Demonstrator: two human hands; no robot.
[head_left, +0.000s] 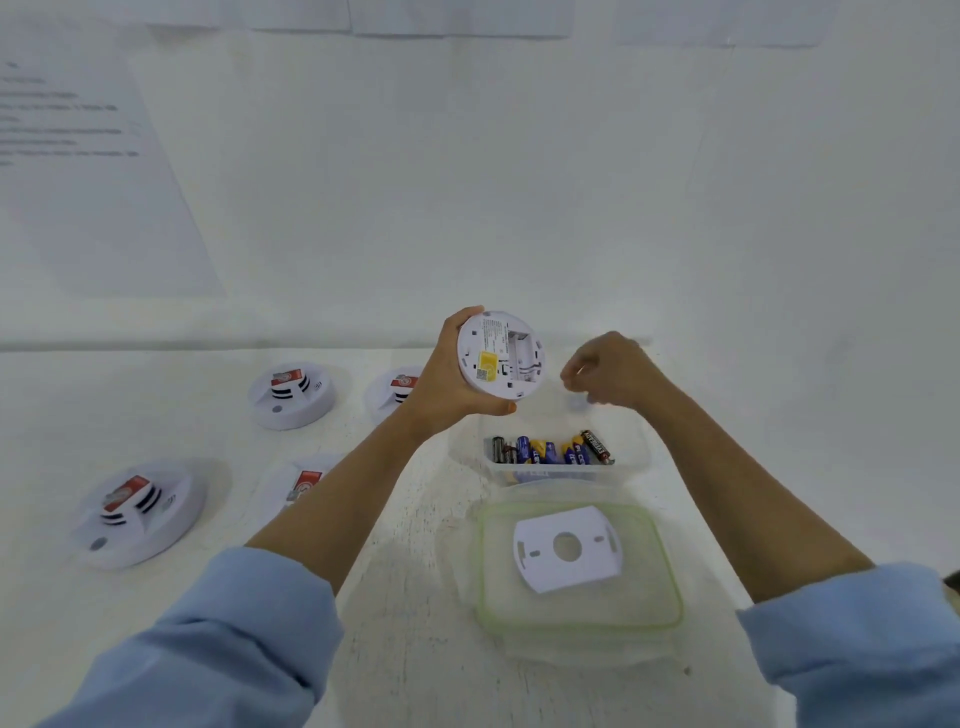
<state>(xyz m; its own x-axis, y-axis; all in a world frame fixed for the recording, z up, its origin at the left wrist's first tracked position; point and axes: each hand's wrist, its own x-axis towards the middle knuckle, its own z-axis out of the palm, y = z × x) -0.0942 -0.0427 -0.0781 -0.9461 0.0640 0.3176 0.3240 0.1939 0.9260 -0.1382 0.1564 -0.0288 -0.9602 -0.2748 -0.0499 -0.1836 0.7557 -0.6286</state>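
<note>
A round white plastic smoke detector (501, 356) is held up in the left grip (447, 376), thumb and fingers curled round its rim, above the far edge of a clear plastic tub (631, 457). Its underside is turned to the camera, with a yellow sticker and an open recess on show. The right grip (610, 371) is curled just beside it; whether anything is pinched cannot be told. Assorted batteries (553, 449) are seen in the tub. A white mounting plate (569, 548) is laid on a green-rimmed lid (670, 587) on the desk (415, 623).
</note>
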